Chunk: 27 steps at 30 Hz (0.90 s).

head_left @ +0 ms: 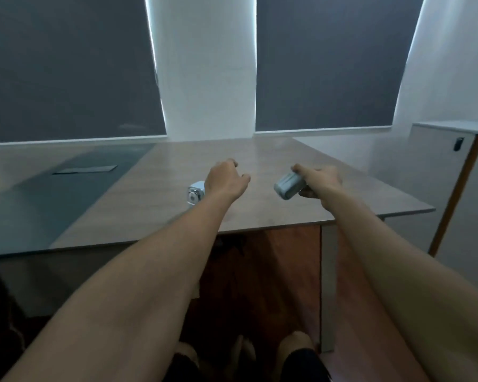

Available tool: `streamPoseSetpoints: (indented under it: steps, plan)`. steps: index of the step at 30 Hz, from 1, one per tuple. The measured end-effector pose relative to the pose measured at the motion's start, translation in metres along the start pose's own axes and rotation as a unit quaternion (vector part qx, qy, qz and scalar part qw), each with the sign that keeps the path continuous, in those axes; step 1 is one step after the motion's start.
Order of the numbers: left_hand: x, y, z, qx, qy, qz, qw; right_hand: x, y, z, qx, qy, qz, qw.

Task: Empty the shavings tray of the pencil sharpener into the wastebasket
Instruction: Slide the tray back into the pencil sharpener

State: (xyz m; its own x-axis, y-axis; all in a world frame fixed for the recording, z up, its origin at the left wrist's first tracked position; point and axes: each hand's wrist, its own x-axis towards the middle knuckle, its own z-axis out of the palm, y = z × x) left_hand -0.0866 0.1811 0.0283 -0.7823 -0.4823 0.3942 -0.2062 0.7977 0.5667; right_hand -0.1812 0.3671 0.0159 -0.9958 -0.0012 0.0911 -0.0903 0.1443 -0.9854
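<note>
Filling the back of the view, two dark grey roller blinds (66, 64) hang over the windows with a white pillar (204, 67) between them and thin bright lines of daylight at their edges. Below them runs the wide wood-grain worktop (260, 161), whose left part is a darker grey panel (66, 188) with a flat rectangular cover plate (84, 169) set into it. To the right stands a white cabinet (447, 161) with a brown wooden edge and small dark handles, and under the worktop's near edge a reddish-brown floor (260, 271) and one pale table leg (327, 285) show. Both bare forearms reach forward over the worktop. The left hand (225, 180) hovers with its fingers loosely curled and spread, gripping nothing, just above and beside the white pencil sharpener (196, 194), which sits on the worktop partly hidden behind the wrist. The right hand (319, 179) is well apart from it, its fingers closed round the grey shavings tray (289, 186), held tilted above the worktop with one end pointing towards the left hand. No wastebasket shows anywhere. The picture is soft and dim, and no brand, label or writing can be read on the sharpener, the tray or the cabinet.
</note>
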Motion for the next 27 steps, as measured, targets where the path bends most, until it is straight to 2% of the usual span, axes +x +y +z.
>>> streamPoseSetpoints:
  steps: [5, 15, 19, 23, 27]
  plan:
    - [0.018, -0.056, -0.013, 0.025, 0.054, -0.045, 0.997, 0.007, 0.006, 0.057, 0.015, -0.052, 0.006, 0.999]
    - [0.037, -0.121, 0.013, -0.029, 0.023, -0.108, 0.993, 0.032, 0.025, 0.130, 0.081, -0.124, 0.031, 0.989]
    - [0.045, -0.130, 0.021, -0.077, 0.041, -0.116, 0.989, 0.037, 0.030, 0.143, 0.108, -0.151, 0.046, 0.982]
    - [0.049, -0.137, 0.019, -0.187, 0.083, -0.165, 0.965, 0.036, 0.026, 0.155, 0.143, -0.168, 0.084, 0.972]
    - [0.053, -0.142, 0.012, -0.314, 0.098, -0.230, 0.916, 0.028, 0.018, 0.171, 0.169, -0.200, 0.108, 0.959]
